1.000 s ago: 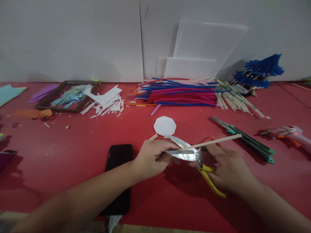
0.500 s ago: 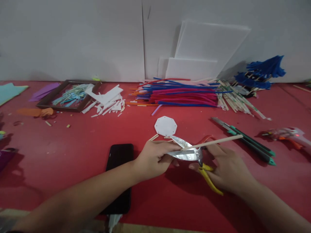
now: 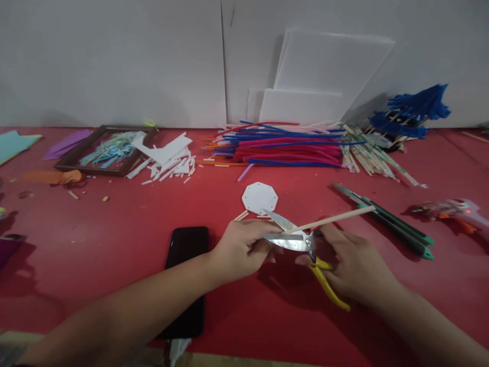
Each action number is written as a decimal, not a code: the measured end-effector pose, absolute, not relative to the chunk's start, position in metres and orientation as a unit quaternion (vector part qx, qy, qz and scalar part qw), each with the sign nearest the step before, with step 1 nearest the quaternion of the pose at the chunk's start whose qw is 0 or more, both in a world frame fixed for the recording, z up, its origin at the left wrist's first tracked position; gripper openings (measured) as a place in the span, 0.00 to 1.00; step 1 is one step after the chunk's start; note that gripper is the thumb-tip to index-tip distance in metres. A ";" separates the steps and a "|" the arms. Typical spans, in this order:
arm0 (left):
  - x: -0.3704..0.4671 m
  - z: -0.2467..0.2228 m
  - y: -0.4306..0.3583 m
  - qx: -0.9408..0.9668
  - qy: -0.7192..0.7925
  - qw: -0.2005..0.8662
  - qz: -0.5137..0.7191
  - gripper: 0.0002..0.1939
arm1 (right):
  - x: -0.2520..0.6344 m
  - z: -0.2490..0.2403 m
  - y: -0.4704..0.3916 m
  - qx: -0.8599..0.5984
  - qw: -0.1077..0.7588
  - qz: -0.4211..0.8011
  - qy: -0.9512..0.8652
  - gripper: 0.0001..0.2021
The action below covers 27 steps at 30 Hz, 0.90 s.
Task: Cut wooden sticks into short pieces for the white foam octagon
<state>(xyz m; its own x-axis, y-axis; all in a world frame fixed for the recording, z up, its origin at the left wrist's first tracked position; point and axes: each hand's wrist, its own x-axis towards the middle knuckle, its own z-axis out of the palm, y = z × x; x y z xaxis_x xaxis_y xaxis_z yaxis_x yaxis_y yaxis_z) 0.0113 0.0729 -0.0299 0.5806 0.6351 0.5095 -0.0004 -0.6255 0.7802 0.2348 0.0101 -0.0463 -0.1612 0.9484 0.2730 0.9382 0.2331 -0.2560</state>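
Between the thumb and fingers of my left hand is the end of a thin wooden stick, which slants up to the right. My right hand grips the yellow handles of a pair of scissors. The metal blades stand apart, with the stick lying between them close to my left fingertips. Just beyond the blades, a white octagonal piece with small holes around its edge lies flat on the red table. Short cut sticks lie at its near edge, partly hidden by my left hand.
A black phone lies beside my left forearm. Right of my hands are a green-and-black utility knife and a glue gun. Pipe cleaners, white scraps and a brown frame line the back.
The stick has slid or shifted slightly left and down between the blades. The scissor blades look a little closer together. Both hands keep nearly the same place.
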 end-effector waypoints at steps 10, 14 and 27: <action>0.011 -0.028 0.074 0.804 0.204 0.394 0.396 0.13 | 0.234 -0.043 0.010 -0.622 0.178 0.019 -0.762 0.15; 0.010 -0.028 0.075 0.819 0.185 0.376 0.392 0.16 | 0.232 -0.038 0.012 -0.605 0.181 0.028 -0.775 0.16; 0.010 -0.025 0.075 0.828 0.190 0.383 0.362 0.15 | 0.234 -0.044 0.012 -0.622 0.178 0.017 -0.762 0.19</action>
